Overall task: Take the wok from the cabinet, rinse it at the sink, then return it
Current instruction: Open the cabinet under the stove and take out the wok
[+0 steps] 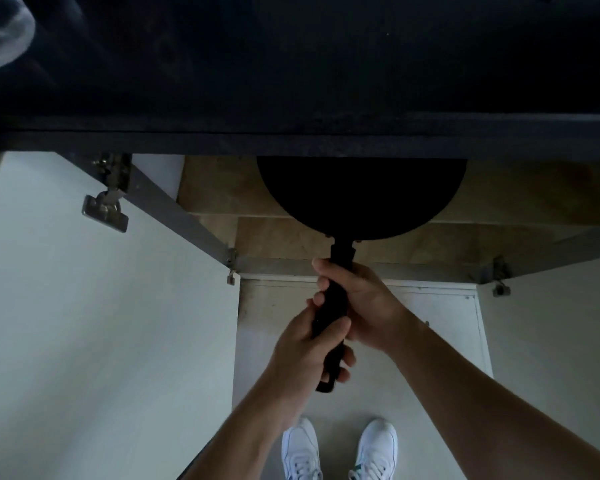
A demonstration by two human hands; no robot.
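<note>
Looking straight down into an open lower cabinet (430, 271) here. Way up in the top-left corner, a blurry pale roundish thing (0, 32), too smeared to identify. Below that, a pale flat cabinet door (84, 323) swung wide open on the left, with a silver metal hinge (106, 202) at its inner edge and a second, smaller hinge (232, 270) further in. Across the whole top, a dark, near-black countertop slab (326, 81) overhanging everything. Under it, a tan, blotchy cabinet shelf (215, 188).

Moving to the middle: left hand (307, 355) wrapped round the tail end of the long black handle (335, 306), thumb laid across the top, fingers curled underneath. Then the right hand (364, 303) just ahead of it, closer to the pan, clamped round the same handle, fingertips peeking out on the left side. As for the round black wok (361, 195) itself: over the tan shelf, far half of the bowl hidden beneath the countertop edge, handle poking out past the cabinet front toward the body. No telling whether resting on the shelf or held just off it.

Down at the bottom, a pair of white lace-up sneakers (300, 452) on a pale floor (340, 427), more or less under the handle. Off to the right, another small metal hinge (499, 287) and a second pale door (551, 358), open as well.
</note>
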